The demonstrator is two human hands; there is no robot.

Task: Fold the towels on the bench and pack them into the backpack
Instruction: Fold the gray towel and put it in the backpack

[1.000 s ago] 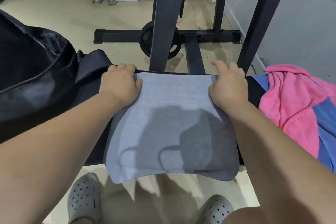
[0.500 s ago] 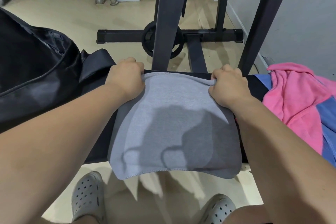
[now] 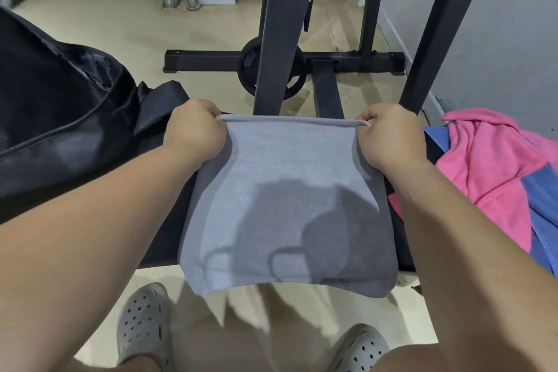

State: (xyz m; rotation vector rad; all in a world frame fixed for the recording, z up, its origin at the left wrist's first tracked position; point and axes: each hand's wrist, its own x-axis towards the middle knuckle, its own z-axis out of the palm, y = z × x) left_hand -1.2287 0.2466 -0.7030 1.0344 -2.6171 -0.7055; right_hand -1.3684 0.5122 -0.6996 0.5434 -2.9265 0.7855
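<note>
Black backpack (image 3: 54,118) slumped at left end of bench (image 3: 172,235); grey towel (image 3: 287,190) draped across bench middle, near hem hanging past near edge; pink towel (image 3: 489,166) and blue towel (image 3: 540,199) heaped together at right end; left hand (image 3: 196,133) and right hand (image 3: 389,136) each pinch one far corner of grey towel, fingers curled, far hem stretched taut between them.

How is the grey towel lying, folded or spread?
Spread: grey towel drapes the bench, near edge overhanging; left hand and right hand pinch its far corners.
</note>
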